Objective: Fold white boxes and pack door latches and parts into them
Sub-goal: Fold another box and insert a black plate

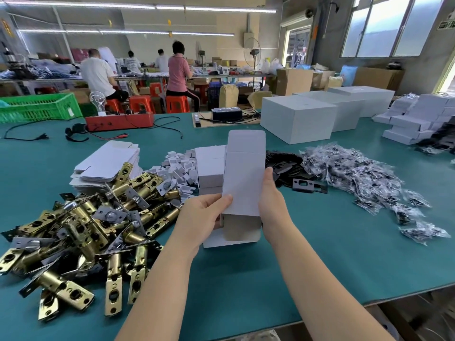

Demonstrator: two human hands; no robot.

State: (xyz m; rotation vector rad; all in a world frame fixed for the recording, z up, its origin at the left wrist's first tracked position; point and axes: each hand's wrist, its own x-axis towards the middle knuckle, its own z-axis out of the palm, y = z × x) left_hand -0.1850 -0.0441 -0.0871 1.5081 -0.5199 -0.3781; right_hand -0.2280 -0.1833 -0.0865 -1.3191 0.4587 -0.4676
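I hold a long white box upright above the green table, its end flaps standing open at top and bottom. My left hand grips its lower left edge with the thumb on the front face. My right hand holds its right side, fingers along the edge. A heap of brass door latches lies to the left. Flat white box blanks are stacked behind them. Small white card pieces, black strike plates and bagged parts spread across the middle and right.
Folded white boxes stand behind my hands, one more lies under them. Large white cartons and stacked small boxes sit far right. A red tester box with cables and a green crate are at the back left. People work at distant benches.
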